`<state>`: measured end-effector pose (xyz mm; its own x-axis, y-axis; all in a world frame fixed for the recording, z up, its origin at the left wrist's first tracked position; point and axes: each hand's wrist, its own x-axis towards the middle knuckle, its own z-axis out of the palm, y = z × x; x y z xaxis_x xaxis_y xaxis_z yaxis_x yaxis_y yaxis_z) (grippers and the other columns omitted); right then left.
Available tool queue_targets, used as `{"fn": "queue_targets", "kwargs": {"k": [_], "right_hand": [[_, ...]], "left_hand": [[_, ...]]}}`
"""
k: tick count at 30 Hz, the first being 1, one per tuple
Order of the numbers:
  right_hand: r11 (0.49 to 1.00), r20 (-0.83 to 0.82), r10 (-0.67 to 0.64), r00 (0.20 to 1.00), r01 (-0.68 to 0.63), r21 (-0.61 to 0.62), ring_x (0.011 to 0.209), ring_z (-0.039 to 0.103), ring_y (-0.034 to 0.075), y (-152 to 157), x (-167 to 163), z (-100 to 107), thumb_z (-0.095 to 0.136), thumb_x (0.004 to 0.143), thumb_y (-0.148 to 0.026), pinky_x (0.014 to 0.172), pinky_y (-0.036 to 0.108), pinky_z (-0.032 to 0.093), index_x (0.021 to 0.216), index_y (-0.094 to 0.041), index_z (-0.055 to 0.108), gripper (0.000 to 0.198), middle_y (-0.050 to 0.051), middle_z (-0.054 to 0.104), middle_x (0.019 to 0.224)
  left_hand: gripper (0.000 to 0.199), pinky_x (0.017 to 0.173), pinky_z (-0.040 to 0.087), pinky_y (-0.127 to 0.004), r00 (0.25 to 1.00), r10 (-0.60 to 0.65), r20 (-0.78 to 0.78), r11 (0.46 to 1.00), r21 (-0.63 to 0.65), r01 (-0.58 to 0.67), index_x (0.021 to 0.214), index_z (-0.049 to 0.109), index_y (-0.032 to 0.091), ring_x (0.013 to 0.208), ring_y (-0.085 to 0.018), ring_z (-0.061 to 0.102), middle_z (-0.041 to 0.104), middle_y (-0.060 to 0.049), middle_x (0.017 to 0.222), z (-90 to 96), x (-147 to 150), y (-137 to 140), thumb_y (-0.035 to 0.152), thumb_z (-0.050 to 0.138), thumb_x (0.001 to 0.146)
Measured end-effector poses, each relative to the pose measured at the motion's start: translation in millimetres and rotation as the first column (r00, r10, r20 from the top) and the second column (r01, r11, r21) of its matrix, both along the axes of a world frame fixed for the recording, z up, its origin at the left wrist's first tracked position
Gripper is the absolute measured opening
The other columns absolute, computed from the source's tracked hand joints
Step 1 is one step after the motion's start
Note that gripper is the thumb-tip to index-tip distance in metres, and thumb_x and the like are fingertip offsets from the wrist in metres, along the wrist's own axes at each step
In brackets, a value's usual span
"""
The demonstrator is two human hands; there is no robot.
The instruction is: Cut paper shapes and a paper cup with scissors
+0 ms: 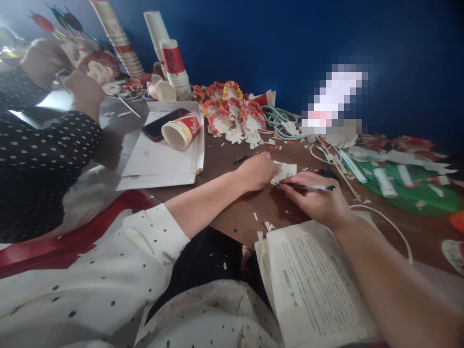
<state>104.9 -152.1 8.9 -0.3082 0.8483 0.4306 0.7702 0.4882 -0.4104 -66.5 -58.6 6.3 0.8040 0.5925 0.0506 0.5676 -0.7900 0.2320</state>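
My right hand (321, 200) is closed round a pen (313, 187), its tip low over the near edge of a small piece of white paper (289, 169). Dark lines show on that paper. My left hand (259, 171) has its fingers curled down on the paper's left side, gripping or pressing it; the fingertips are mostly hidden. A pen cap (240, 158) lies just beyond my left wrist. Under my right forearm is a printed sheet (315, 285) at the table's near edge.
On the left, a white box lid (141, 166) bears a phone (155, 126) and a tipped paper cup (181, 130). Behind stand stacked cups (174, 63) and cut cup pieces (232, 111). Scissors (329, 171) and a green disc (424, 193) lie right. Another person's hands (78, 87) work far left.
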Motion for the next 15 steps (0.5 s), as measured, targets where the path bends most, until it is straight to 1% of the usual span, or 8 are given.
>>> {"fn": "queue_targets", "kwargs": {"k": [3, 5, 8, 15], "right_hand": [[0.999, 0.007, -0.017, 1.0, 0.017, 0.034, 0.078, 0.069, 0.02, 1.3, 0.4, -2.5, 0.061, 0.088, -0.029, 0.077, 0.033, 0.053, 0.085, -0.026, 0.071, 0.011, 0.002, 0.073, 0.084], [0.998, 0.006, -0.023, 1.0, 0.023, 0.051, 0.077, 0.069, 0.02, 2.1, 0.6, -3.8, 0.062, 0.088, -0.029, 0.076, 0.032, 0.053, 0.085, -0.025, 0.071, 0.011, 0.002, 0.074, 0.083], [0.999, -0.002, -0.02, 1.0, 0.02, 0.048, 0.077, 0.069, 0.02, 2.8, 0.3, -4.3, 0.062, 0.088, -0.029, 0.075, 0.033, 0.053, 0.085, -0.025, 0.072, 0.011, 0.002, 0.074, 0.083], [0.998, -0.009, -0.008, 1.0, 0.009, 0.061, 0.079, 0.07, 0.021, 3.4, -2.2, -2.4, 0.062, 0.088, -0.027, 0.076, 0.033, 0.053, 0.084, -0.025, 0.072, 0.011, 0.002, 0.074, 0.085]], "left_hand": [[0.04, 0.083, 0.044, -0.031, 1.0, -0.001, -0.026, 1.0, 0.003, 0.001, 0.108, 0.07, 0.015, 0.095, -0.022, 0.062, 0.066, -0.013, 0.095, 0.1, 1.0, 0.0, 0.027, 0.034, 0.097], [0.039, 0.083, 0.044, -0.03, 0.999, 0.0, -0.033, 1.0, 0.004, 0.0, 0.108, 0.07, 0.014, 0.096, -0.022, 0.061, 0.067, -0.013, 0.094, 0.2, 1.6, -0.2, 0.025, 0.034, 0.097], [0.036, 0.083, 0.044, -0.03, 1.0, -0.001, -0.027, 1.0, -0.001, 0.001, 0.107, 0.07, 0.014, 0.098, -0.022, 0.061, 0.067, -0.013, 0.094, 0.0, 2.1, -0.1, 0.022, 0.036, 0.096], [0.039, 0.083, 0.045, -0.03, 0.999, 0.023, -0.037, 1.0, -0.016, -0.024, 0.109, 0.07, 0.013, 0.096, -0.022, 0.062, 0.066, -0.015, 0.096, 5.2, 1.1, -2.9, 0.024, 0.035, 0.097]]}}
